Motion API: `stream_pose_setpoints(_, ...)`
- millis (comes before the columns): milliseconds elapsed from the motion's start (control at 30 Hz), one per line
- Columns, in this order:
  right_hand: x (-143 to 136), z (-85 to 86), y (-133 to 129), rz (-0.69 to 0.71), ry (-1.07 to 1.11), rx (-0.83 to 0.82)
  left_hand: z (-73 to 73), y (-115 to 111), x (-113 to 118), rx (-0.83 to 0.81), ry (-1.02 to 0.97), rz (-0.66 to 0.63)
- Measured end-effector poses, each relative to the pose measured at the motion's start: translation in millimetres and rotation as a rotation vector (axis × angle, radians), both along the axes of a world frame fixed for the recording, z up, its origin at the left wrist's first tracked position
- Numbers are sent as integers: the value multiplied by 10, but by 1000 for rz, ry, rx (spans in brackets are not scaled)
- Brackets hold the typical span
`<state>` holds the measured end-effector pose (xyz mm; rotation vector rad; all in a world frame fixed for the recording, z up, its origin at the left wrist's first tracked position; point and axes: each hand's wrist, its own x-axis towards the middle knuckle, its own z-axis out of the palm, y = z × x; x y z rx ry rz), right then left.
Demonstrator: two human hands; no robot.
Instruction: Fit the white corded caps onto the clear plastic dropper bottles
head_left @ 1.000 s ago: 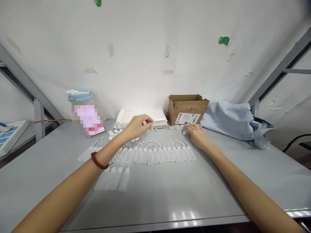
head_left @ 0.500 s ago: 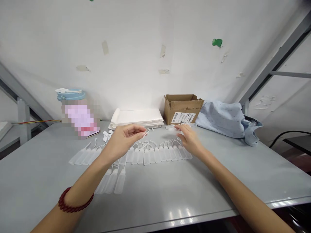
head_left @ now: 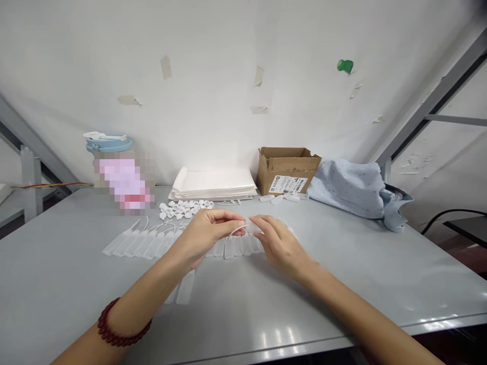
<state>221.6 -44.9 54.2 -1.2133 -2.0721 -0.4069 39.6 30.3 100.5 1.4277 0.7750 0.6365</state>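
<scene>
- Our left hand [head_left: 209, 230] pinches a thin white tube [head_left: 235, 229], thumb and fingers closed on it over the middle of the bench [head_left: 323, 314].
- Our right hand [head_left: 283, 248] has its fingers closed around a small translucent bottle [head_left: 254, 228], its end facing the tube; whether the two touch, we cannot tell.
- To work well here, we should hold both pieces in one line, pinch close to the meeting ends, and keep the squeeze light (the bottle looks soft enough to dent).
- Steady wrists probably matter more than force, since the tube bends easily.
- Below our hands, the row of tubed bottles [head_left: 133, 243] runs across the bench, parallel to the near edge, so we do best to keep our knuckles raised.
- Two more bottles [head_left: 185, 289] lie under our left forearm, closer to the near edge; a dropped elbow could nudge them.
- Toward the far edge sit the white caps [head_left: 186, 208], the white stack [head_left: 215, 183] and the carton [head_left: 285, 175].
- Our easiest room for moving seems to lie toward the near right corner.
</scene>
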Motion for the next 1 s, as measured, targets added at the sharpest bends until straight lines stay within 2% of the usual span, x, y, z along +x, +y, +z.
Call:
stream_pose_setpoints(167,15,-46,-6,9,-76,-23,-21,-53,44,46,11,5)
stream_pose_setpoints(233,0,-41,-19,32,-41,-37,-21,-56,48,11,-21,-12)
stream_pose_setpoints(333,-50,-7,-55,84,126,-87,-19,-42,40,-97,-80,-57)
stream_pose_setpoints(433,-114,51,-99,130,414,-257,-16,-42,35,-101,-54,-85)
stream_pose_setpoints(500,-151,93,-121,139,625,-425,-9,-62,36,41,31,-42)
stream_pose_setpoints(633,-189,152,-129,178,978,-646,12,-127,33,506,173,61)
stream_pose_setpoints(700,-187,165,-118,229,1112,-695,20,-152,22,703,214,33)
stream_pose_setpoints(833,-171,180,-96,283,1312,-794,19,-167,-2,1018,288,-108)
stream_pose_setpoints(900,-177,187,-92,282,1371,-837,10,-171,-13,1140,337,-160)
stream_pose_setpoints(1000,-219,189,-99,263,1396,-863,-19,-194,-45,1266,416,-144)
